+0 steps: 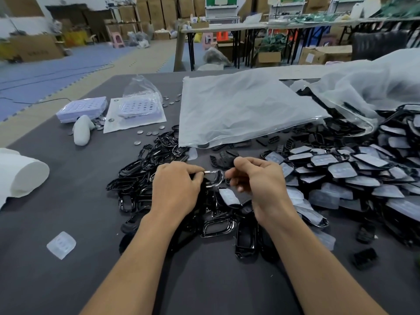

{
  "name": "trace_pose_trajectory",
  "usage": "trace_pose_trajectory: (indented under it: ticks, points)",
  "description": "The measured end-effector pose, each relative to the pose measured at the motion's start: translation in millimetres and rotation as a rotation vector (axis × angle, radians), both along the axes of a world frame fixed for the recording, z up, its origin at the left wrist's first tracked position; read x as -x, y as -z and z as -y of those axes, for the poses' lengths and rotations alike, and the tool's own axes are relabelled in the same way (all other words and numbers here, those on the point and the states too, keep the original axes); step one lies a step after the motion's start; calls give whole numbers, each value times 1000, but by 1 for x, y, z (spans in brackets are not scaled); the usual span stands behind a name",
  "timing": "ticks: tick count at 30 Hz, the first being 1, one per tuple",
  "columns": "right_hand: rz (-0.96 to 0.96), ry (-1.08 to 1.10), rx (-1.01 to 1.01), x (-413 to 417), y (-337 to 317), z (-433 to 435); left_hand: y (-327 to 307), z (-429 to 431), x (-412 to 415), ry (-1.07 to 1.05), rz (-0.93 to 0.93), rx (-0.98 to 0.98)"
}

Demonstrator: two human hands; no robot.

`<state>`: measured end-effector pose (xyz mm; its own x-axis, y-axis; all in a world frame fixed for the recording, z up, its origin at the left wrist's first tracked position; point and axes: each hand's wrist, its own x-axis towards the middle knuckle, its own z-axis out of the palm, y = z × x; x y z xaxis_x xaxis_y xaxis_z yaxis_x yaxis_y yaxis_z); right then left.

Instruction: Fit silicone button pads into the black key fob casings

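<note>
Black casing (214,178) gripped by left hand (175,187) and right hand (259,180)

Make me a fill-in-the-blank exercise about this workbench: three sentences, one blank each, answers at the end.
1. The casing that the left hand grips is ____ in colour.
2. A lone silicone pad lies on the table, on the ____ side of the person's left forearm.
3. The pile of fitted casings, each with its pale pad already in, lies on the person's ____ side.

Missing words: black; left; right
</note>
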<state>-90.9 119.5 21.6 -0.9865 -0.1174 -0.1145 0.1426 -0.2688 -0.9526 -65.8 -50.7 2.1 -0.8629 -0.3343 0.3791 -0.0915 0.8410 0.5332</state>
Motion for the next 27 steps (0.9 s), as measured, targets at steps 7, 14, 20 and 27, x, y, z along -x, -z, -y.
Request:
trace_pose_trajectory:
  ticks: [7, 14, 20, 27]
  points:
    - [32, -40, 55, 0, -1, 1, -7, -6, -4, -223, -121, -254]
    - [17, -61, -22, 1, 2, 4, -18, -13, -1, 48, -183, -1167]
    - [-59, -59, -119, 1, 1, 3, -20, -15, -2, 152, -199, -1207]
    - [-10, -113, -41, -1, -2, 4, -18, -14, -5, 198, -137, -1083]
